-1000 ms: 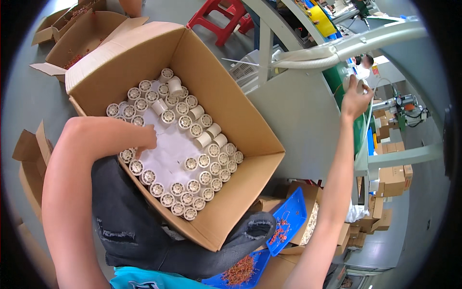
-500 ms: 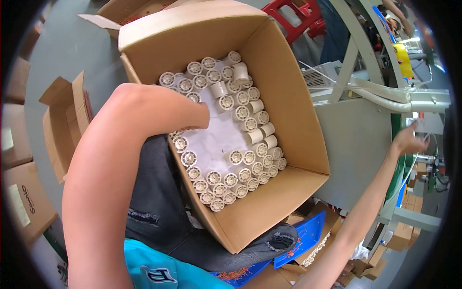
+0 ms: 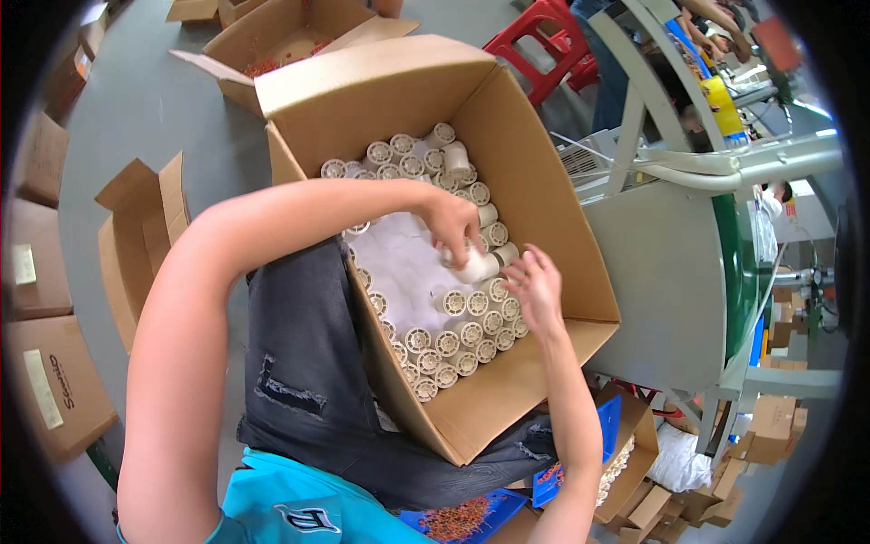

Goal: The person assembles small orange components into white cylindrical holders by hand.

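A large open cardboard box (image 3: 507, 381) stands tilted against my legs, with many white plastic cylinders (image 3: 446, 343) with spoked round ends along its inner sides. Most show their spoked ends upward; a few lie on their sides. Inside the box, my left hand (image 3: 450, 222) reaches across and grips a white cylinder (image 3: 467, 267), slightly blurred, above the right part of the white liner sheet (image 3: 390, 249). Over the box's right side hovers my right hand (image 3: 538, 288), fingers apart and holding nothing, close to the cylinders lying there.
To the right stands a grey machine (image 3: 657, 281) with a frame and pipes. Blue trays (image 3: 507, 517) with small reddish pieces are near my legs. A smaller open carton (image 3: 136, 240) sits on the floor at left; a red stool (image 3: 544, 50) is at the back.
My right hand has come from the machine at far right down to the box. My left hand has moved rightward inside the box and now shows a cylinder in its grip.
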Demonstrator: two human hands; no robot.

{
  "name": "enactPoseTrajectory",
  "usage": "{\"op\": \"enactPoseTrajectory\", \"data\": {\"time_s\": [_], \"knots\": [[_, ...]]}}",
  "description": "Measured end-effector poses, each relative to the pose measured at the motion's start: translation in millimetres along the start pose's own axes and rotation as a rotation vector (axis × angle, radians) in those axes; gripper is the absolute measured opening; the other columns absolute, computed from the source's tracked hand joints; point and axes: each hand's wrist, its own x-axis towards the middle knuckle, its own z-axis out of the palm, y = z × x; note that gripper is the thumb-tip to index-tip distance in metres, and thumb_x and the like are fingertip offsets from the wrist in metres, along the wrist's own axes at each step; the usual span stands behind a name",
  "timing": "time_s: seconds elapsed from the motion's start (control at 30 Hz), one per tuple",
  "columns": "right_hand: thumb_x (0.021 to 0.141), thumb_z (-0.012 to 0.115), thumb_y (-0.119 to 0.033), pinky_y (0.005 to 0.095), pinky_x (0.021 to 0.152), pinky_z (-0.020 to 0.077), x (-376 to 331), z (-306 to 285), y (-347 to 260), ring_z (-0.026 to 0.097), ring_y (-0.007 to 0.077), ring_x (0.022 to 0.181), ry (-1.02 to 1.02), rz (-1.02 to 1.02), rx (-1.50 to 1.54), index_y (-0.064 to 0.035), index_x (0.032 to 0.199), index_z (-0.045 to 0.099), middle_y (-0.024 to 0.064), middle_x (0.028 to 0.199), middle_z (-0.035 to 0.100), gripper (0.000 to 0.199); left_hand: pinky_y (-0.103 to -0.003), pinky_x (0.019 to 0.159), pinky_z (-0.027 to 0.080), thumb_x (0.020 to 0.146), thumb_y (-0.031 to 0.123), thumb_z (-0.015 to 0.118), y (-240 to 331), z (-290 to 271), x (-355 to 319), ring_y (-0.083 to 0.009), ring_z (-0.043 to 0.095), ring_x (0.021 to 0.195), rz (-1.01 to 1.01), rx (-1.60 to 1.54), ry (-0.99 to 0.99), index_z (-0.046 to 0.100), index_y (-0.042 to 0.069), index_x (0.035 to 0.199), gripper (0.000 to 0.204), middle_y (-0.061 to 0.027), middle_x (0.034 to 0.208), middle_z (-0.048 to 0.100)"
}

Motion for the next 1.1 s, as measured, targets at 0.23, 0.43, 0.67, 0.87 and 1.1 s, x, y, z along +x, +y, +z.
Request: {"op": "enactPoseTrajectory", "data": {"time_s": [0.23, 0.43, 0.67, 0.87, 1.1], "knots": [[0.106, 0.036, -0.038, 0.0374, 0.077, 0.0559, -55.5, 41.2, -58.9, 0.063, 0.0206, 0.093, -0.236, -0.118, 0.555, -0.0049, 0.136, 0.046, 0.0094, 0.117, 0.060, 0.045, -0.036, 0.086, 0.055, 0.082, 0.007, 0.059, 67.2, -1.4, -42.4, -0.0168, 0.064, 0.099, 0.521, -1.222, 0.296, 0.049, 0.000, 0.138, 0.057, -0.0130, 0.115, 0.064], [0.103, 0.050, -0.013, 0.0275, 0.068, 0.0532, -83.8, 22.7, -60.2, 0.061, 0.0114, 0.078, -0.086, -0.296, 0.574, 0.0006, 0.126, 0.057, 0.0027, 0.091, 0.063, 0.028, -0.036, 0.085, 0.055, 0.092, 0.014, 0.064, 113.0, 23.3, -28.2, -0.0189, 0.064, 0.101, 0.557, -1.389, 0.362, 0.048, 0.002, 0.127, 0.040, -0.0097, 0.113, 0.061], [0.093, 0.062, 0.000, 0.0237, 0.064, 0.0523, -93.6, -10.8, -19.6, 0.062, 0.0098, 0.073, 0.277, -0.509, 0.268, 0.0013, 0.128, 0.060, 0.0078, 0.093, 0.067, 0.035, -0.035, 0.085, 0.057, 0.092, 0.016, 0.067, 119.3, 66.8, -21.0, -0.0210, 0.066, 0.100, 0.568, -1.492, 0.419, 0.048, 0.000, 0.128, 0.043, -0.0127, 0.112, 0.063], [0.088, 0.065, 0.005, 0.0254, 0.069, 0.0571, -116.7, -0.5, -38.6, 0.066, 0.0130, 0.075, 0.421, -0.638, 0.155, 0.0028, 0.126, 0.062, 0.0086, 0.089, 0.068, 0.037, -0.035, 0.090, 0.054, 0.086, 0.014, 0.072, 104.6, 56.5, -34.3, -0.0200, 0.067, 0.097, 0.589, -1.385, 0.524, 0.057, 0.001, 0.119, 0.038, -0.0111, 0.109, 0.065], [0.083, 0.069, 0.009, 0.0287, 0.079, 0.0588, -126.3, 2.5, -38.8, 0.069, 0.0171, 0.087, 0.146, -0.528, 0.315, 0.0091, 0.125, 0.059, 0.0141, 0.100, 0.070, 0.043, -0.030, 0.099, 0.044, 0.070, 0.019, 0.085, 133.2, 62.0, -48.9, -0.0119, 0.057, 0.111, 0.523, -0.803, 0.446, 0.057, 0.004, 0.128, 0.066, -0.0028, 0.117, 0.063]]}}
